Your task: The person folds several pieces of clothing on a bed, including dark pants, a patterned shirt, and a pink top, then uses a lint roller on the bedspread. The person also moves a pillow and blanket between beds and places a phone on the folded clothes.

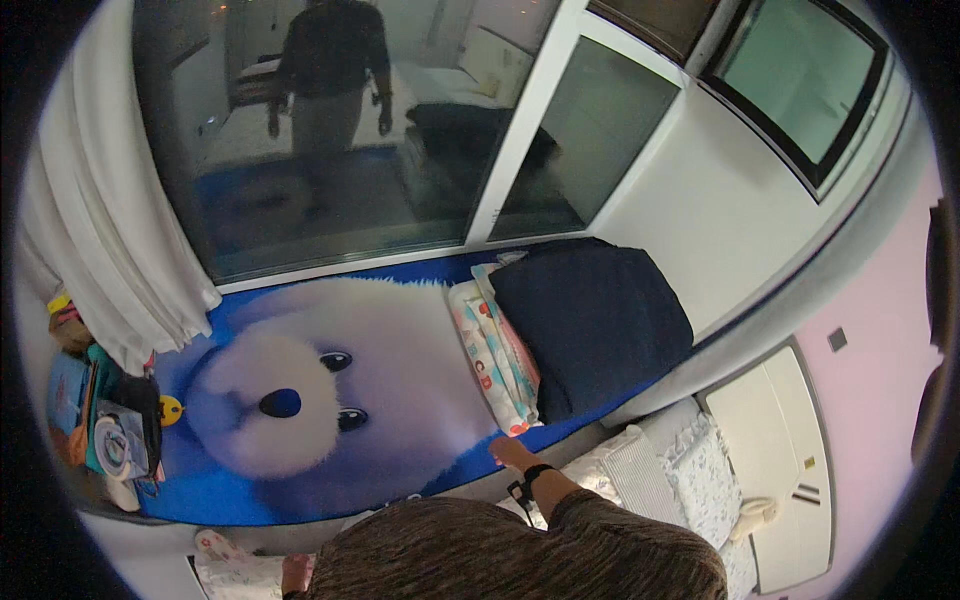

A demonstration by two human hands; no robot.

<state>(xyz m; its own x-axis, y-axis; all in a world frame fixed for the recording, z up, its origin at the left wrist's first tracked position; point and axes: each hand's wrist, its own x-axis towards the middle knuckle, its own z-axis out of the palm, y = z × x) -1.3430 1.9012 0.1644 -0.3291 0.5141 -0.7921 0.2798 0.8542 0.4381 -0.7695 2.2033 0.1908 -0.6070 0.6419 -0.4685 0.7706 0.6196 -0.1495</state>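
White curtain fabric [110, 200] is hanging well ahead and to the left of the left hand [298, 574], and below it a pile of bags and small items [105, 420] is sitting closer to that hand. Pale floral cloth [245, 573] is lying just left of the left hand, which is showing only partly past the brown top [430, 550]; I cannot tell whether its fingers are gripping the cloth. Ahead of this hand, a blue mat [400, 400] printed with a white animal face is spreading out, and dark glass panels [345, 190] are rising beyond, reflecting a standing person [335, 75]. Farther right, the right hand [512, 453] is hanging at the mat's near edge; I cannot tell whether its fingers are spread or together. Just ahead of it, a patterned folded bundle [490, 360] is lying on the mat, its near corner beside the fingers, and a navy cloth [595, 325] is lying along its right side. To the right hand's right, pillows [640, 475] are lying before a cream headboard [775, 460], and a pink wall [870, 450] is standing beyond.
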